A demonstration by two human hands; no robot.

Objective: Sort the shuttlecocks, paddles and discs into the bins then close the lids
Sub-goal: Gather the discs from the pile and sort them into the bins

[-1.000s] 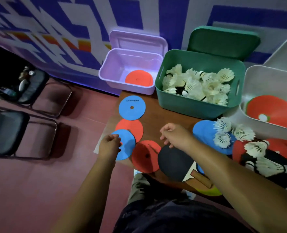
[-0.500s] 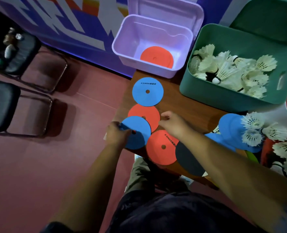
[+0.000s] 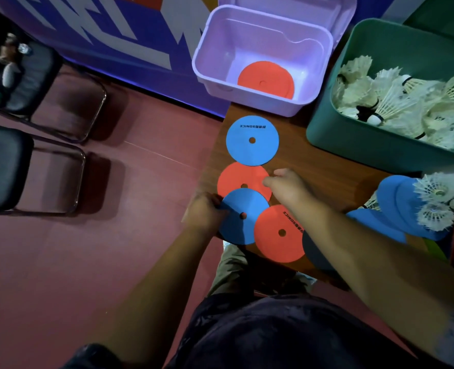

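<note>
Four loose discs in a chain running straight ahead of the hands, toward the open lilac bin [image 3: 263, 102] at the far end, with one red disc [image 3: 265, 79] already lying flat inside. Nearest of the chain: a blue disc [image 3: 243, 217] directly under the left hand [image 3: 205, 213], overlapping the red disc [image 3: 240, 179] just beyond it and tucked partly under another red disc [image 3: 280, 234] to the right. Farthest: a second blue disc [image 3: 252, 140], flat and alone, about midway between the hands and the bin. Round things, so no long axis to line up; only edges to catch. Left hand curled closed on the left rim of the near blue disc, thumb on top, apparently pinching it. Right hand [image 3: 287, 186] loosely curled, fingertips [image 3: 268, 182] resting on the right edge of the middle red disc; whether gripping or merely touching, hard to tell. Probably a gathering of the overlapped discs, then a short carry forward to the lilac bin. Off to the right of the right forearm, well apart: green bin [image 3: 353, 134] heaped with shuttlecocks [image 3: 396, 99], lid up.
</note>
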